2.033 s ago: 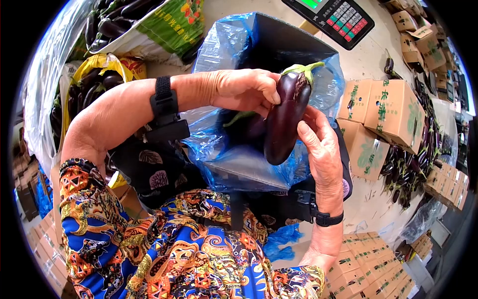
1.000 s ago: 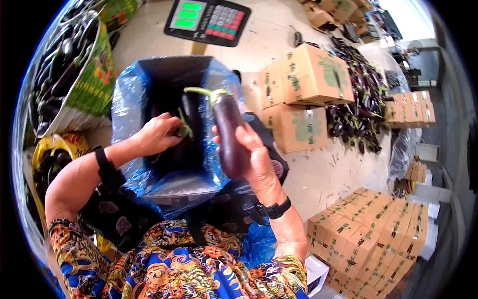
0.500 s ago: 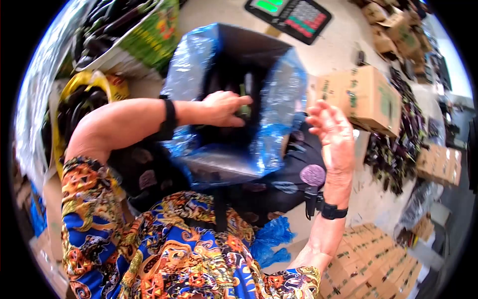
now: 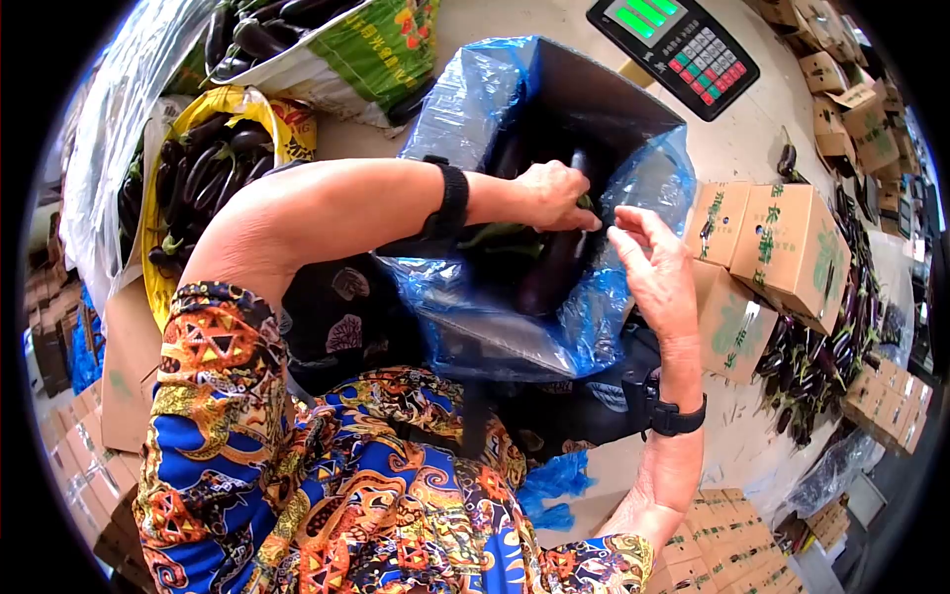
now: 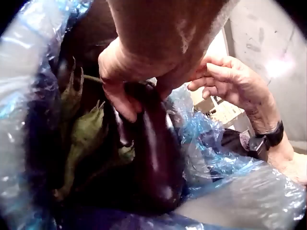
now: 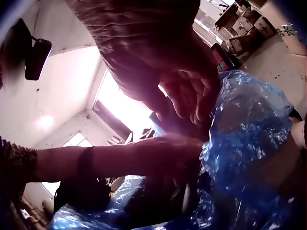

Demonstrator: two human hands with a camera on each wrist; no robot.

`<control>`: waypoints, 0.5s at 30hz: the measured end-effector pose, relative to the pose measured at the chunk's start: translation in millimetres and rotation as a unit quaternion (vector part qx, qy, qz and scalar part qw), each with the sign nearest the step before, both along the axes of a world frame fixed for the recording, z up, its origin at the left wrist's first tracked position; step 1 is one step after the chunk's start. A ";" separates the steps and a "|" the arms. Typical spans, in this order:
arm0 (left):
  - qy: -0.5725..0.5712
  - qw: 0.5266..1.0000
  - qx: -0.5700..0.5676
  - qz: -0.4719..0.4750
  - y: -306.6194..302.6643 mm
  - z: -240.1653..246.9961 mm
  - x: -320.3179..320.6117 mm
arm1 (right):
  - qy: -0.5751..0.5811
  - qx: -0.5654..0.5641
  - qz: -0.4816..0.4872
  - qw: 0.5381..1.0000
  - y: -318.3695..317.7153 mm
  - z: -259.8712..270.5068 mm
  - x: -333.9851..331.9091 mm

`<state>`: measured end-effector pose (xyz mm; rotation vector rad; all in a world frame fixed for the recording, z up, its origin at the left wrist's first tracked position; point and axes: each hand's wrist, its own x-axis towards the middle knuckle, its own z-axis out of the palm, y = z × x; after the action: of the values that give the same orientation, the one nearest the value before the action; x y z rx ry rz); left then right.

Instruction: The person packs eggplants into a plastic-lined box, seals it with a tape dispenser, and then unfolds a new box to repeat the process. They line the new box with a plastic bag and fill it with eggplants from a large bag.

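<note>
The left hand (image 4: 556,196) reaches into a box lined with blue plastic (image 4: 465,99). Its thumb and fingers grip the stem end of a dark purple eggplant (image 4: 550,277); in the left wrist view that eggplant (image 5: 156,158) hangs down from the hand (image 5: 134,67). Green eggplant caps (image 5: 86,129) show beside it in the shadowed box. Over the liner's right edge, the right hand (image 4: 655,272) is held with bent, relaxed fingers and nothing in them; it also shows in the right wrist view (image 6: 168,67).
A scale (image 4: 683,49) stands beyond the box. Printed cartons (image 4: 787,247) and an eggplant pile (image 4: 816,366) lie to the right. A yellow bag (image 4: 148,267) and a green-printed sack (image 4: 381,49), both with eggplants, are at left.
An eggplant held by both hands, then by the right hand alone, has left the right hand. The left hand has moved down into the box and now grips an eggplant there.
</note>
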<state>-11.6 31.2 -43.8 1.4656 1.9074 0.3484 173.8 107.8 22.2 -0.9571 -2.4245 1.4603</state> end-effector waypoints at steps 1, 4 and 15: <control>-0.012 1.000 -0.014 0.000 3.1 -5.4 -2.7 | 0.000 0.020 0.016 1.000 -2.4 -0.2 -3.3; -0.039 0.998 0.008 -0.038 6.4 14.9 -8.9 | -0.013 0.064 0.056 0.996 -4.7 -1.1 -7.7; -0.008 0.981 0.078 -0.180 13.1 75.6 -22.5 | 0.032 -0.209 0.005 0.977 -1.8 15.0 -7.0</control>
<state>-34.1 44.3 31.7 1.8663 1.5876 0.3441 166.8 106.0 37.2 -0.9520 -2.1189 2.0198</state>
